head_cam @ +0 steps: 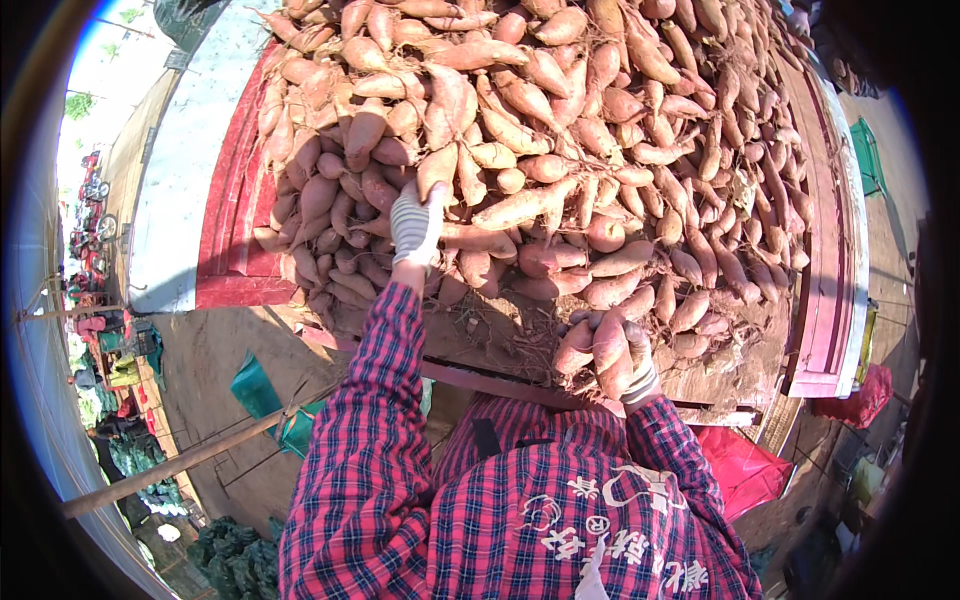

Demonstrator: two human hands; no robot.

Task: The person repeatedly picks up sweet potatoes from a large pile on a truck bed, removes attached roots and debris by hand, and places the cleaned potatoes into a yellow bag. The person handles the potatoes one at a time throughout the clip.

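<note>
A large heap of sweet potatoes (525, 135) with thin roots lies on a truck bed in front of me. My left hand (417, 223), in a striped knit glove, reaches into the near left part of the heap and grips a sweet potato (437, 169) by its near end. Near the bed's edge on the right, my right hand (637, 358), gloved alike, holds a sweet potato (613, 355). Another sweet potato (574, 349) sits against it on the left, by the fingertips. The right palm is mostly hidden behind them.
Red side walls (238, 217) flank the heap. Loose roots and soil (495, 330) cover the bed's near edge (465, 375). Below stand a red mesh bag (742, 469) at right and a green one (259, 386) at left, beside a long wooden pole (180, 461).
</note>
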